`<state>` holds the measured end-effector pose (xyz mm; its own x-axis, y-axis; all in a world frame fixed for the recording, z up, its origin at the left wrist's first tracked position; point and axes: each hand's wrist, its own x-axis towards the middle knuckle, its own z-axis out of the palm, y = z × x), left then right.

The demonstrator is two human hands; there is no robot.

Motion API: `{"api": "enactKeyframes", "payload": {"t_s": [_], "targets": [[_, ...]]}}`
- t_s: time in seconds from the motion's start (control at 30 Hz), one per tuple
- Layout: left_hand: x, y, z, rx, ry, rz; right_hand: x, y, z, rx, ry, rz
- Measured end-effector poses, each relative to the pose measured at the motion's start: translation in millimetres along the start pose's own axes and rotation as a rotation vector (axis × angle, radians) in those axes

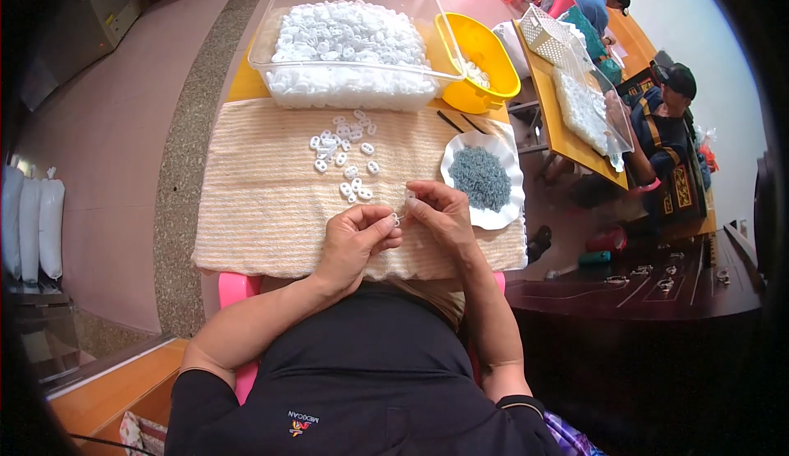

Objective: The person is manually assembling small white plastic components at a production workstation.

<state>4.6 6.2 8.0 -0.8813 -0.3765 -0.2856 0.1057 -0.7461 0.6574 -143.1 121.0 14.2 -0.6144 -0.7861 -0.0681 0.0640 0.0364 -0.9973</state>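
My left hand (357, 238) pinches a small white plastic piece (396, 218) between thumb and fingertips, above the near part of a striped towel (246, 201). Close beside it my right hand (444, 216) is closed, thumb against index finger, on something pale too small to make out. Beyond both hands lies a loose scatter of white oval pieces with two holes each (343, 158). To the right of my right hand stands a white scalloped dish (515, 195) holding many small grey-blue parts (479, 178).
At the towel's far edge stand a clear bin (271, 66) heaped with white pieces and a yellow basin (503, 78). Two dark sticks (462, 122) lie near the dish. At right, two people (666, 119) sit by another table (567, 123). White sacks (37, 222) stand far left.
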Motion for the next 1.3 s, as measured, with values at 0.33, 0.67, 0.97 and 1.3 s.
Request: {"api": "enactKeyframes", "payload": {"t_s": [0.33, 0.67, 0.97, 1.3], "targets": [[0.6, -1.8, -0.3, -0.011, 0.006, 0.005, -4.5, 0.4, 1.1, 0.000, 0.011, 0.009], [0.7, 0.2, -0.7, 0.018, -0.001, -0.006, -18.5, 7.5, -7.3, 0.040, -0.062, 0.020], [0.5, 0.8, 0.6, 0.034, 0.000, -0.019, -22.6, 10.2, -7.5, 0.040, -0.063, 0.038], [1.0, -0.1, -0.5, 0.062, 0.002, -0.016, -23.4, 11.1, -6.2, -0.036, -0.045, -0.005]]}}
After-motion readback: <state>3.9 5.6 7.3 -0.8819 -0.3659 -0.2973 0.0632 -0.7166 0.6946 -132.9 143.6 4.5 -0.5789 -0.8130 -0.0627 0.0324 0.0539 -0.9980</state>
